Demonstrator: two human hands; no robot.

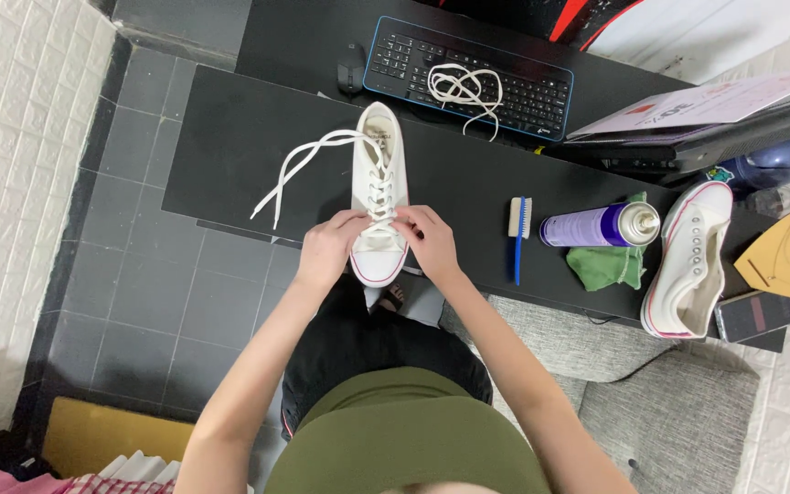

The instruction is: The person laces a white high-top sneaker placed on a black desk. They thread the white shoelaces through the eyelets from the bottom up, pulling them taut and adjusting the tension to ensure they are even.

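Both hands at the counter's (230, 137) near edge, on the white sneaker (379, 197) lying toe toward the person. Left hand (329, 247) grip closed, pinching the lace (308, 165) at the lowest eyelets on its side; right hand (430, 240) grip closed the same way on the opposite side, fingertips touching the shoe's tongue area. Lace is threaded up most of the eyelet rows, loose ends trail off to the left across the counter. Judgement: shoe is light canvas with a stiffer rubber toe, upper gives under pressure; lace is soft and limp, best pinched close to an eyelet, shoe steadied by the sole edge or toe cap. To the right: a small brush (519, 229), a purple spray can (601, 225) on its side, a green cloth (607, 265) under it, then a second sneaker (688, 261) without a lace, hanging partly over the edge. Further back: a keyboard (468, 78) with a spare lace (465, 91) bunched on it, a mouse (350, 69) beside it.
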